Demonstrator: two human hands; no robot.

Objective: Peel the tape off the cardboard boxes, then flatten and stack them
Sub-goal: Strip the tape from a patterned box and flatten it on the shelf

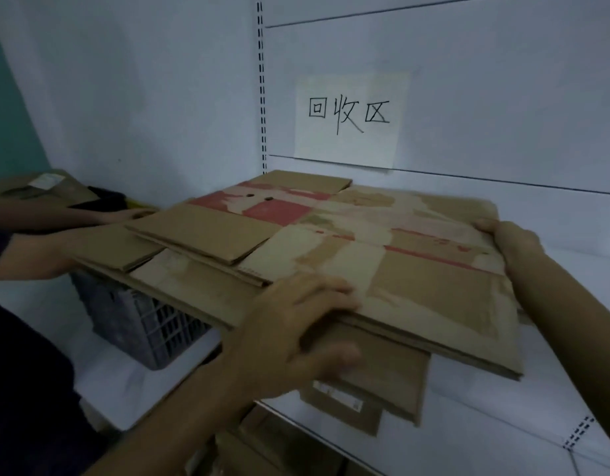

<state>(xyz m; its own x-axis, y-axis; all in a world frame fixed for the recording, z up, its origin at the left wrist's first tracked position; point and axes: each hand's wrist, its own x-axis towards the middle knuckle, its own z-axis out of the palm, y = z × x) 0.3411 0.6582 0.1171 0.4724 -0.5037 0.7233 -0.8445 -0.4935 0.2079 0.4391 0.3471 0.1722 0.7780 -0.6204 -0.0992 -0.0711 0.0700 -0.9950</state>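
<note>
A stack of flattened cardboard boxes [416, 283] lies on a white shelf [523, 417]. The top sheet has red print and pale torn patches. My left hand [296, 331] grips the stack's near edge, fingers on top and thumb underneath. My right hand [509, 242] holds the far right edge, fingers curled over it. A smaller flattened box [382, 383] with a white label sticks out from under the stack toward me. The stack's left end overhangs the shelf.
Another person's hands [131, 214] hold the stack's left end. A grey plastic crate [142, 324] sits below that end. A paper sign [348, 118] hangs on the back wall. More cardboard [39, 187] lies far left and cardboard [279, 448] under the shelf.
</note>
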